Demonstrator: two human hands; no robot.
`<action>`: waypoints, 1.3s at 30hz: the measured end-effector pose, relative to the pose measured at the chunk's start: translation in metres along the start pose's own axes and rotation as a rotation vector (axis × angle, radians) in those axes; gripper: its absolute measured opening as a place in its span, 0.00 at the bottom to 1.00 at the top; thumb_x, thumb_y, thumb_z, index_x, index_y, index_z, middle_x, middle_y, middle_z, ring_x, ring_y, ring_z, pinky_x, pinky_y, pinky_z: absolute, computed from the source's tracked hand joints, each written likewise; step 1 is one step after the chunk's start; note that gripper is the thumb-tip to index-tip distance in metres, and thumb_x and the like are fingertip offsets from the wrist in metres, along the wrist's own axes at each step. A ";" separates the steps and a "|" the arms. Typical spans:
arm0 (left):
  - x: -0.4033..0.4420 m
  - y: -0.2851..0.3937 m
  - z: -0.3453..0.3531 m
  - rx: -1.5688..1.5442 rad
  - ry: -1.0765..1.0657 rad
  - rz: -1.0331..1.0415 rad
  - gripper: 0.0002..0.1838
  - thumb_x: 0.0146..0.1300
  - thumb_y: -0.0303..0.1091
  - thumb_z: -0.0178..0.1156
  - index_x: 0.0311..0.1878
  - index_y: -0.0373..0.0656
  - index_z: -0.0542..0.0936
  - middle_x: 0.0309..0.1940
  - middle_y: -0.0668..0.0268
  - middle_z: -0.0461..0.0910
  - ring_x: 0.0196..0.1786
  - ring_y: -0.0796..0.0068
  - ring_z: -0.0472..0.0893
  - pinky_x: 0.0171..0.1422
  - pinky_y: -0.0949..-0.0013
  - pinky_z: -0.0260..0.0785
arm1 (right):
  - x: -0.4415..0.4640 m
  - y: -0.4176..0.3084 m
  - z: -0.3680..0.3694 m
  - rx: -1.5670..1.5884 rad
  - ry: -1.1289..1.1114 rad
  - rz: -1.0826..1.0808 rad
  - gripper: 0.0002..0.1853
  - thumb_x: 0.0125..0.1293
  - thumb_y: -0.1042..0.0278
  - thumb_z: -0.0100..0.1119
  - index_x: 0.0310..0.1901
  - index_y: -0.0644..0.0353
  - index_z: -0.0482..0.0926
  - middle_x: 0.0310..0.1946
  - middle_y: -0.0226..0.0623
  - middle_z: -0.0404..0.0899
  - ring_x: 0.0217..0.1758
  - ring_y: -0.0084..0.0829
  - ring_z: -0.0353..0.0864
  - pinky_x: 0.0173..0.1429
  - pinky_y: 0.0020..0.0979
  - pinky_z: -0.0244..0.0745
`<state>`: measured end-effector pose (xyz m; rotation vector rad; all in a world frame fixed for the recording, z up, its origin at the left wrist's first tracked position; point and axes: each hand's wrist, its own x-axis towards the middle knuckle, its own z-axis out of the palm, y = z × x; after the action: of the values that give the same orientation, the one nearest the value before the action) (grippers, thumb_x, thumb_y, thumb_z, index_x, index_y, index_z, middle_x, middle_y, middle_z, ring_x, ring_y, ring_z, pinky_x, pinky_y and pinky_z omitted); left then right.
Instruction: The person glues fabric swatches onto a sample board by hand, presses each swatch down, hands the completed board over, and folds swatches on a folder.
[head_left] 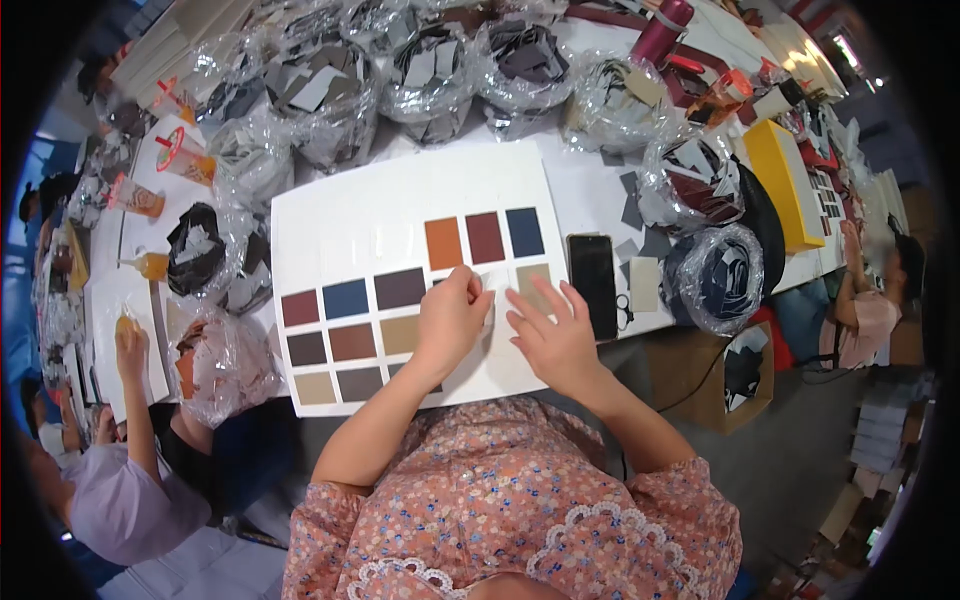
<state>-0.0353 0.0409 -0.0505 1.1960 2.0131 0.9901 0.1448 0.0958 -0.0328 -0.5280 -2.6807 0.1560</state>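
A large white board [350, 225] lies before me with rows of coloured rectangular swatches, among them an orange one [443, 244], a dark red one [482, 238] and a blue one [524, 232]. Over the middle of the board, my left hand [455, 315] is closed, its fingertips pinched together; what they hold, if anything, is too small to tell. My right hand [560, 335] has its fingers spread over the board's right part, beside a beige swatch [536, 280] that it partly covers. Some swatches under my left hand and arm are hidden.
Plastic bags of swatches [428, 80] line the board's far side. A black phone [591, 285] lies to the right, near a bag of dark blue pieces [715, 278]. Lidded drink cups [185, 158] stand at the left. Other people sit at both sides. An open cardboard box [690, 380] is below right.
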 end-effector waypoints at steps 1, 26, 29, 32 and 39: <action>-0.002 0.004 -0.001 0.060 0.016 -0.006 0.08 0.62 0.29 0.63 0.37 0.38 0.74 0.21 0.60 0.78 0.22 0.68 0.81 0.25 0.68 0.70 | 0.001 0.000 0.003 0.016 0.003 -0.001 0.15 0.53 0.63 0.67 0.41 0.60 0.80 0.54 0.37 0.78 0.70 0.46 0.65 0.71 0.57 0.57; -0.009 -0.007 -0.046 0.182 0.190 0.596 0.08 0.54 0.28 0.67 0.37 0.44 0.80 0.34 0.63 0.74 0.40 0.59 0.74 0.45 0.59 0.63 | 0.179 0.182 0.008 0.094 0.351 0.223 0.07 0.62 0.69 0.58 0.40 0.57 0.81 0.41 0.41 0.81 0.46 0.47 0.77 0.52 0.44 0.69; -0.010 -0.008 -0.062 0.159 0.226 0.634 0.04 0.56 0.30 0.66 0.33 0.43 0.80 0.33 0.63 0.74 0.38 0.59 0.74 0.43 0.59 0.63 | 0.245 0.212 0.023 -0.267 0.250 0.209 0.15 0.63 0.66 0.58 0.51 0.57 0.79 0.48 0.40 0.79 0.52 0.44 0.76 0.56 0.43 0.69; -0.009 -0.021 -0.076 0.147 0.211 0.615 0.05 0.56 0.31 0.67 0.31 0.44 0.80 0.34 0.63 0.75 0.39 0.59 0.75 0.46 0.59 0.66 | 0.281 0.237 0.044 -0.561 0.193 0.080 0.25 0.61 0.66 0.60 0.61 0.54 0.72 0.61 0.38 0.72 0.64 0.43 0.69 0.60 0.47 0.66; 0.051 -0.064 -0.140 0.251 0.348 0.557 0.04 0.56 0.30 0.64 0.33 0.43 0.79 0.33 0.61 0.76 0.41 0.56 0.76 0.46 0.57 0.67 | 0.296 0.238 0.040 -0.708 0.084 -0.043 0.07 0.57 0.66 0.60 0.37 0.56 0.80 0.42 0.37 0.78 0.55 0.43 0.73 0.53 0.49 0.69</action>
<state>-0.1953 0.0252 -0.0324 1.8992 2.1600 1.3067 -0.0416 0.4277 -0.0048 -0.6522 -2.6063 -0.8336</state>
